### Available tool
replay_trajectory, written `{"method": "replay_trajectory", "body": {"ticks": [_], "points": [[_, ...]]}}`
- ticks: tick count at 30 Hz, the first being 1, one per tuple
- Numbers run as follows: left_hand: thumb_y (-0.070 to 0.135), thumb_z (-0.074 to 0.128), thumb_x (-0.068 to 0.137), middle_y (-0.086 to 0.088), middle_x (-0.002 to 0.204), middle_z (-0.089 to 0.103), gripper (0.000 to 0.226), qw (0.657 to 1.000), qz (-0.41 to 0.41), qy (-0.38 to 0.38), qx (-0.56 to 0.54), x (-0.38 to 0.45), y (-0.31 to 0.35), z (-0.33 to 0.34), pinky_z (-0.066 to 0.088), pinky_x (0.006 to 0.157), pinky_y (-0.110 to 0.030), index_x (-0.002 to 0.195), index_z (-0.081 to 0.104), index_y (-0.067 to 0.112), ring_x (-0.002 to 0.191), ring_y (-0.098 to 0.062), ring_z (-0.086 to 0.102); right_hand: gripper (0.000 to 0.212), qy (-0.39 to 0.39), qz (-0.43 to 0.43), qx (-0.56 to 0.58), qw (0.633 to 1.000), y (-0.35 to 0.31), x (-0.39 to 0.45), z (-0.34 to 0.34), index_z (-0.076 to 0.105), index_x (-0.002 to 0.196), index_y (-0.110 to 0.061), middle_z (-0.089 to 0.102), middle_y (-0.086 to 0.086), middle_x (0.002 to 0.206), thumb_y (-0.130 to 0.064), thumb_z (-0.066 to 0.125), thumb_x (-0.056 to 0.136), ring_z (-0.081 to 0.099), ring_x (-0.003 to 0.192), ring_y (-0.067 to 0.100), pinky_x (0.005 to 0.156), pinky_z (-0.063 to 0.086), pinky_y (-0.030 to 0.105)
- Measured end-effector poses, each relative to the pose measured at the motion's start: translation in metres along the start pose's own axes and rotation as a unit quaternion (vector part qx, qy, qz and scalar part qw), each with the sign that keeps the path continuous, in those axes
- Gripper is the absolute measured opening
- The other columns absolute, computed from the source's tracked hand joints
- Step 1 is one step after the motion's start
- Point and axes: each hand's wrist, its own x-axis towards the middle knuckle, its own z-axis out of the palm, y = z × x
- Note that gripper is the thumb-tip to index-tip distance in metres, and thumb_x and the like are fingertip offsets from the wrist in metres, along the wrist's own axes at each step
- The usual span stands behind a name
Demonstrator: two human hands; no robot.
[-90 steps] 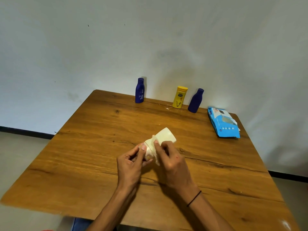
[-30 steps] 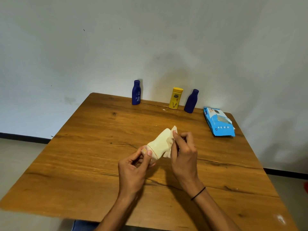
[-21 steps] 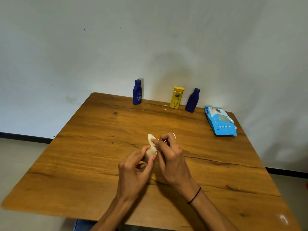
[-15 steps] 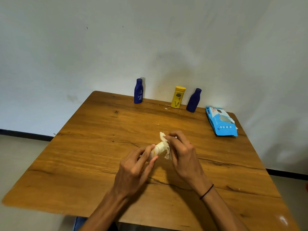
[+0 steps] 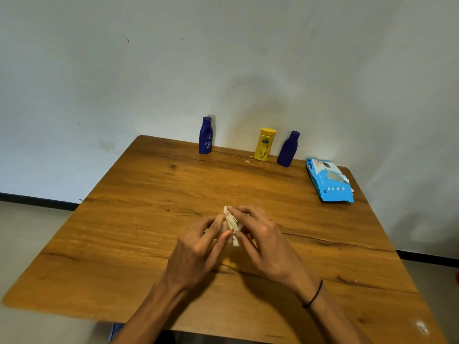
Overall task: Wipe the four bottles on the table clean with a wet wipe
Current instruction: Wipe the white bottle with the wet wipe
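Wiping in progress: cream bottle now almost wholly hidden between both hands over the table's middle, where half a second ago its body and cap end showed plainly; right hand has closed over it with the wipe, fingers curled round wipe and bottle together, and left hand has its fingers and thumb curled round the near end. Judged meaning: the wipe has passed from one end of the bottle to full wrap, so this first bottle is likely close to done, three left. Remaining stock, far edge, upright, apart from one another: blue bottle, left, rounded shoulders, narrow cap, pale print on its face; yellow bottle, middle, flat-sided with broad cap and dark label; second blue bottle, right of it, tapered neck, leaning in this wide view. All three smooth, hard plastic by the look. Wipe pack, near the far right corner: blue, soft crinkled film, lying flat, flap open. Wipe: thin, white, crumpled, limp. Table: brown wood, varnished, dark grain cracks. Right wrist: thin black band.
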Motion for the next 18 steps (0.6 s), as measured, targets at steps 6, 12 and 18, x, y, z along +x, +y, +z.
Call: {"method": "replay_trajectory", "body": {"ticks": [6,12,18], "points": [[0.017,0.067,0.102,-0.006,0.118,0.070,0.035,0.999,-0.018,-0.022,-0.042,0.003,0.001,0.000,0.058,0.083,-0.030,0.135,0.066,0.006,0.101,-0.017,0.070,0.037,0.007,0.000,-0.138,0.990,0.052,0.002,-0.017,0.065,0.131,-0.023,0.060,-0.008,0.123,-0.039,0.046,0.104,0.041,0.101,0.009,0.079,0.048,0.038],[0.019,0.065,0.104,-0.004,0.115,0.069,0.035,0.997,-0.009,-0.043,-0.064,0.008,0.001,0.004,0.057,0.080,-0.032,0.136,0.065,0.007,0.098,-0.016,0.068,0.039,0.021,-0.002,-0.078,0.997,0.030,0.007,-0.003,0.063,0.116,-0.031,0.053,-0.022,0.107,-0.050,0.029,0.110,0.040,0.104,0.005,0.084,0.034,0.036],[0.021,0.061,0.105,-0.005,0.115,0.069,0.037,0.996,-0.016,-0.045,-0.076,0.007,-0.001,0.001,0.058,0.077,-0.028,0.139,0.064,0.006,0.096,-0.013,0.069,0.040,0.013,-0.011,-0.111,0.994,0.026,0.005,0.003,0.057,0.118,-0.030,0.056,-0.014,0.108,-0.055,0.027,0.110,0.042,0.109,0.008,0.092,0.035,0.042]]}}
